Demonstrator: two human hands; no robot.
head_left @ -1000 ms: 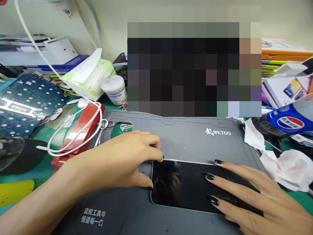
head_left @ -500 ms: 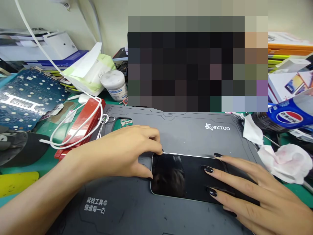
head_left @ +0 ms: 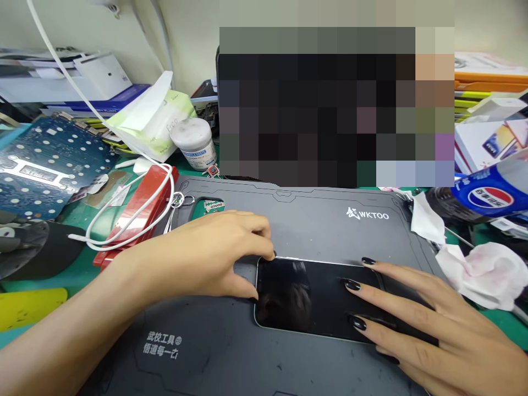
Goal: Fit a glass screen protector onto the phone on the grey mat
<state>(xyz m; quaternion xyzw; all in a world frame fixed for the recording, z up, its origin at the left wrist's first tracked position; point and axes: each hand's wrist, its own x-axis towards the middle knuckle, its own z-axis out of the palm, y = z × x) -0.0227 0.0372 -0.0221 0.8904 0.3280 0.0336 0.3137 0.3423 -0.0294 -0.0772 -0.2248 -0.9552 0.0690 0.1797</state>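
Observation:
A black smartphone (head_left: 313, 300) lies screen up on a grey work mat (head_left: 231, 357), its glass carrying a dark reflection. At the phone's left end, my left hand (head_left: 223, 256) grips the upper corner, thumb against the short side and a curled finger on the long far edge. My right hand (head_left: 437, 324) rests over the right part, fingers spread and stretched out, with dark-nailed tips on the screen and at its far edge. The phone's right end is hidden beneath this hand.
Left of the mat are a red box (head_left: 142, 201) under a white cable (head_left: 88, 242), a paste jar (head_left: 193, 144) and a tissue pack (head_left: 159, 124). A Pepsi bottle (head_left: 487, 192) and crumpled tissue (head_left: 482, 275) lie right. Pixelation covers the back middle.
The view has shifted very slightly. Both hands and the smartphone stay in the same places, with no visible change of grip.

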